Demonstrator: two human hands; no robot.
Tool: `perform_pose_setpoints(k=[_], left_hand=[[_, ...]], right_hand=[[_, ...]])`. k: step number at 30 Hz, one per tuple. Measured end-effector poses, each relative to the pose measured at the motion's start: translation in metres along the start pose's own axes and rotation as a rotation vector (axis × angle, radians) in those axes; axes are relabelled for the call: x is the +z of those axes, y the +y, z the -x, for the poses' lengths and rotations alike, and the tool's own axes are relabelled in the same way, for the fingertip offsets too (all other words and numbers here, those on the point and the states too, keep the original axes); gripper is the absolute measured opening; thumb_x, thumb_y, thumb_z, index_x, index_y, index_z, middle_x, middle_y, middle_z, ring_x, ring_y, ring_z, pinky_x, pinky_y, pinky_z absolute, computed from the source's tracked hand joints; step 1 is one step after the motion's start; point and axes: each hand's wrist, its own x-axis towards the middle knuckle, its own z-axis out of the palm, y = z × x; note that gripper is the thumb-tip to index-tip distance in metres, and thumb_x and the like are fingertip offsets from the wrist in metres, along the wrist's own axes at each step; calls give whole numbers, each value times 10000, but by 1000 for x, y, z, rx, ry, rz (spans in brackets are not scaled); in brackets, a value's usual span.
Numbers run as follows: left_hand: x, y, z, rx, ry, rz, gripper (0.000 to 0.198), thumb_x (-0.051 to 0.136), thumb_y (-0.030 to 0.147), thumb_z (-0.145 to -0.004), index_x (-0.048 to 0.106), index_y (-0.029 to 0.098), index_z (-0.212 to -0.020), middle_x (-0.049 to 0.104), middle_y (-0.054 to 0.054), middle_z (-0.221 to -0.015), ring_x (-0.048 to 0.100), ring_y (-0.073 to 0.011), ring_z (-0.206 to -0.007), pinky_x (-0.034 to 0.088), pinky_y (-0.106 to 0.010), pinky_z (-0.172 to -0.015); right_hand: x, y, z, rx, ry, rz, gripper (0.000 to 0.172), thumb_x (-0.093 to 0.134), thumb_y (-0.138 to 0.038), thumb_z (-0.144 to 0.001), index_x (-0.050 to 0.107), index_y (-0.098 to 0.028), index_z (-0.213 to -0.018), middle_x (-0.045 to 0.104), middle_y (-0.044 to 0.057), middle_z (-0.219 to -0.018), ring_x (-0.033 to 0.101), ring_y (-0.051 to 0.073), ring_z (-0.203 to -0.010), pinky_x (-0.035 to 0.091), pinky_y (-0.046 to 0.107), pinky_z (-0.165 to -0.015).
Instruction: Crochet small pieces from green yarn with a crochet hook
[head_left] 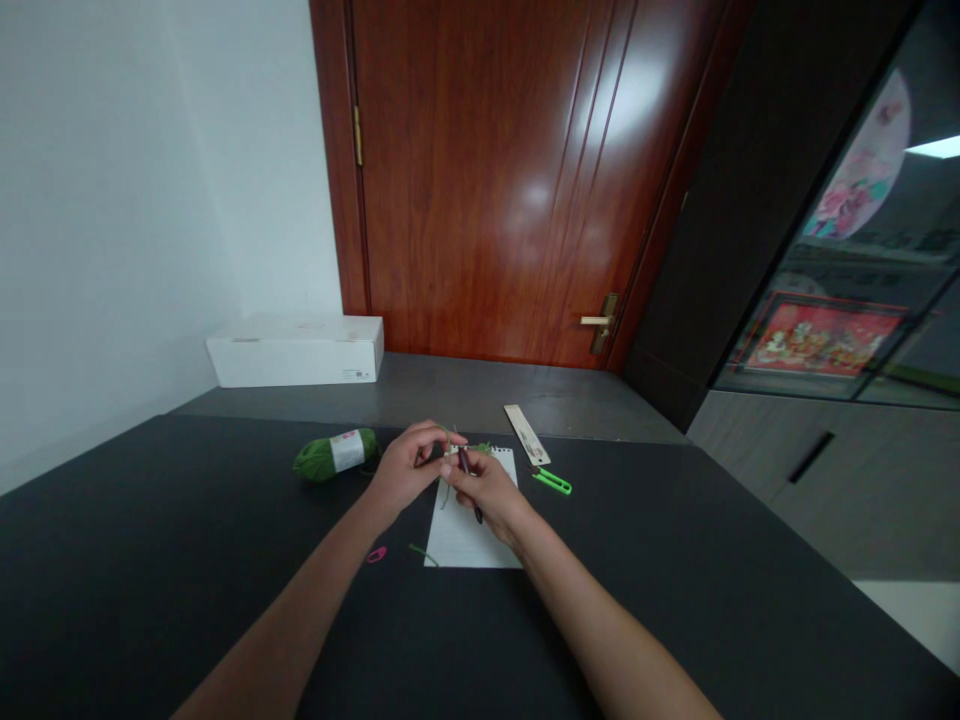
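Observation:
My left hand (409,467) pinches a small piece of green yarn work (472,450) above a white notepad sheet (472,532). My right hand (484,490) grips a dark crochet hook (475,510) whose tip points up into the yarn. A strand runs from the work, but its path is hard to follow. Left of my hands lies a green yarn skein (334,455) with a white paper band. A pink stitch marker (376,554) and a short green yarn end (422,552) lie near the sheet's left edge.
A wooden ruler (526,435) and green-handled snips (553,481) lie beyond the sheet on the black table (187,570). Farther back are a white box (295,350) on a grey ledge (480,392) and a wooden door (480,180).

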Motion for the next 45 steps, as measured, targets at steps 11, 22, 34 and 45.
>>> perform_pose_setpoints(k=[11, 22, 34, 45], left_hand=[[-9, 15, 4, -142, 56, 544, 209, 725, 385, -790, 699, 180, -762, 561, -18, -726, 437, -129, -632, 432, -321, -664], [0, 67, -37, -146, 72, 507, 344, 731, 394, -763, 516, 184, -595, 464, 24, -595, 352, -87, -507, 380, -272, -526], [-32, 120, -62, 177, 170, -110, 406, 663, 409, -851, 662, 193, -508, 555, -4, -534, 479, -152, -585, 344, -292, -616], [-41, 116, -65, 294, 169, -485, 180, 670, 274, -815, 755, 212, -669, 710, -58, -703, 580, -235, -745, 412, -379, -816]], right_hand=[[-11, -15, 2, 83, -139, -198, 489, 865, -564, -578, 582, -184, -697, 293, -140, -474, 177, 31, -425, 103, 218, -422], [-12, -54, 2, -27, -76, -217, 508, 860, -568, -578, 635, -154, -766, 499, -71, -575, 217, 12, -414, 106, 216, -406], [-9, -138, -47, -256, 1, -79, 435, 819, -531, -618, 628, -161, -741, 499, -72, -582, 287, 36, -436, 157, 219, -417], [9, -142, -51, -295, -31, 3, 480, 782, -611, -638, 538, -198, -649, 355, -112, -456, 253, 47, -392, 137, 223, -406]])
